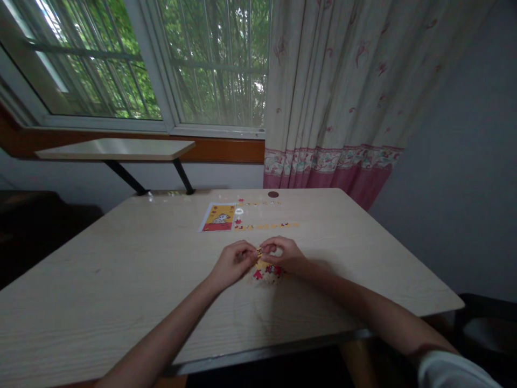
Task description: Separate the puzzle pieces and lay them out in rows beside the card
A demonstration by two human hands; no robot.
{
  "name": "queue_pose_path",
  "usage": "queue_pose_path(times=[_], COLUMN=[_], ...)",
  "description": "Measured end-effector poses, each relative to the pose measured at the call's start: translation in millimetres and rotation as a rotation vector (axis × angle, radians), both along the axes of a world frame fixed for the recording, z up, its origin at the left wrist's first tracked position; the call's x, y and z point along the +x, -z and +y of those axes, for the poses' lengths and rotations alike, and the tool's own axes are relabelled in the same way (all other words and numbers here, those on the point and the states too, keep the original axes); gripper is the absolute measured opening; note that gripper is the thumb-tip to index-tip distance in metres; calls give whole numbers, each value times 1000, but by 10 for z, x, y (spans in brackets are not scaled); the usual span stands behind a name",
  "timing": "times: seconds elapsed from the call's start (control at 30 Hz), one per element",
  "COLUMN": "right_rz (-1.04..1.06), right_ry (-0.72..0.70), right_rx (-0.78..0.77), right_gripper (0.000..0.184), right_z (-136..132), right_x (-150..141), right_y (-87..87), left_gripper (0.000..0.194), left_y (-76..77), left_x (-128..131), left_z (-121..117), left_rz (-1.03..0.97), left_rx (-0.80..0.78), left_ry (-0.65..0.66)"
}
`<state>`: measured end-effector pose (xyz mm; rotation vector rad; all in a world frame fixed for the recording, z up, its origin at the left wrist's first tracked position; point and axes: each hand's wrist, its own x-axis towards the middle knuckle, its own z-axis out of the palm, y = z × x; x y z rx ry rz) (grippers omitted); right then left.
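Note:
My left hand (235, 262) and my right hand (285, 254) meet over the middle of the table, thumbs and fingers pinched together. Between the fingertips is a small yellow jigsaw puzzle piece (259, 250) with dark marks, touched by both hands. Just below lies a loose pile of puzzle pieces (269, 274), red, yellow and pale, partly covered by my right hand. Beyond my hands a row of yellow and red pieces (264, 226) is laid out, with a shorter row (260, 203) farther back. Left of the rows rests a picture sheet (220, 217) showing a white animal on yellow and red.
A dark round disc (273, 194) lies near the table's back edge. At the back left, a raised shelf (121, 148) stands on black legs. Behind the wooden table (121, 280) are a window (218, 64) and a curtain (323, 81).

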<state>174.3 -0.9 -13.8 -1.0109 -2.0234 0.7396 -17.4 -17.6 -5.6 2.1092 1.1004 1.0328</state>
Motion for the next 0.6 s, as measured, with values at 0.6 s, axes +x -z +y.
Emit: queue_pose_path(times=[0.6], right_rz=[-183], right_ry=[77], right_rx=[507], right_gripper=[23], right_z=[57], right_x=[97], right_y=[8], left_gripper=[18], left_y=[9], left_x=[-31], left_z=[19], left_rz=[45], left_rx=[30], left_ry=[-15])
